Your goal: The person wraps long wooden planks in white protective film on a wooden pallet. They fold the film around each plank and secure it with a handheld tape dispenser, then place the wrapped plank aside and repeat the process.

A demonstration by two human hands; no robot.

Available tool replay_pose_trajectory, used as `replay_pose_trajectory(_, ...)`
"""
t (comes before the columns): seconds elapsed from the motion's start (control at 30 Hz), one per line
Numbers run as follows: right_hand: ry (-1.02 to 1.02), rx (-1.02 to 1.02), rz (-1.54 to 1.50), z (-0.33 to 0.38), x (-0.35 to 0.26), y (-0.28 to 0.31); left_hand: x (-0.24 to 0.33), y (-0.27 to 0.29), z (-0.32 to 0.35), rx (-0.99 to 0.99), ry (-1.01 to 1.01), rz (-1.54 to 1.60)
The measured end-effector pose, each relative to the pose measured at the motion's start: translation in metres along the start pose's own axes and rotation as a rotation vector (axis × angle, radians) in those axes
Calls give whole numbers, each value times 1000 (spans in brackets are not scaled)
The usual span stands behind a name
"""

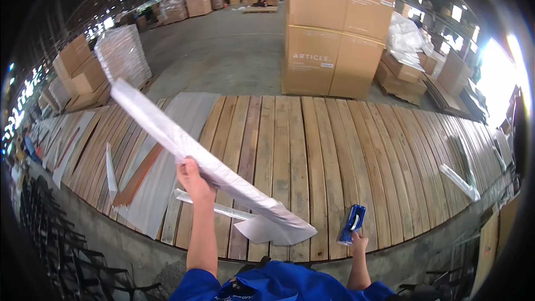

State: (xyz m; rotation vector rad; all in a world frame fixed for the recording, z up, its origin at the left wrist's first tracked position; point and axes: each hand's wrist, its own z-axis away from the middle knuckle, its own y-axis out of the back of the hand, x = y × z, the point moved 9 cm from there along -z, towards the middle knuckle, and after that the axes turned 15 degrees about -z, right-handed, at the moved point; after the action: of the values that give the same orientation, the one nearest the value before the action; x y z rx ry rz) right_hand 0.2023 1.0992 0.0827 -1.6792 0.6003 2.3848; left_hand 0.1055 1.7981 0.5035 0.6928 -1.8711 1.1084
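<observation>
The left hand (194, 181) is closed around a long flat piece wrapped in white foam sheeting (200, 159), gripping it partway along its length and holding it raised above the wooden plank platform (312, 150). The wrapped piece slants from its upper end, out over the platform's far left corner, down to its lower end near the near edge, where the wrapping hangs loose in a crumpled flap. Just under it, a narrow strip in clear wrap (214, 207) lies on the planks close to the near edge, running roughly left to right; whether the left hand touches it cannot be told. The right hand (359, 243) is closed on the handle of a blue tape dispenser (351, 224), which stands upright with its lower end on the planks at the near edge, well apart from the wrapped piece's loose end. On the left part of the platform a large grey sheet (167, 156) is spread out, with a brown wooden strip (136, 177) lying slantwise on it. Near the right edge lies another narrow piece in clear wrap (460, 182). Beyond the far edge, on the concrete floor, stands a stack of large cardboard cartons (334, 28), and to the far left a pallet of film-wrapped goods (122, 56).
</observation>
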Motion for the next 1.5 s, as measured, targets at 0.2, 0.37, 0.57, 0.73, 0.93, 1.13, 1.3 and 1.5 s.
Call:
replay_pose_trajectory(0.2,-87,72,88,26,63,31,14,-32,-2,-183,-114,62)
replay_pose_trajectory(0.37,-25,76,422,26,37,18,15,-48,-15,-273,-87,28)
replay_pose_trajectory(0.57,-215,75,938,75,-4,3,30,-52,-20,-359,-160,-6)
replay_pose_trajectory(0.73,157,24,331,115,-71,-75,35,-67,-19,-417,-179,38)
replay_pose_trajectory(0.93,776,-507,-186,313,-390,-260,16,-62,-23,-402,-110,56)
replay_pose_trajectory(1.13,1179,-602,-258,440,-550,-317,7,-62,-24,-453,-24,111)
replay_pose_trajectory(1.3,1235,-398,-140,451,-580,-347,14,-67,-30,-508,-61,137)
replay_pose_trajectory(1.5,1113,-166,130,443,-582,-359,11,-75,-38,-546,33,267)
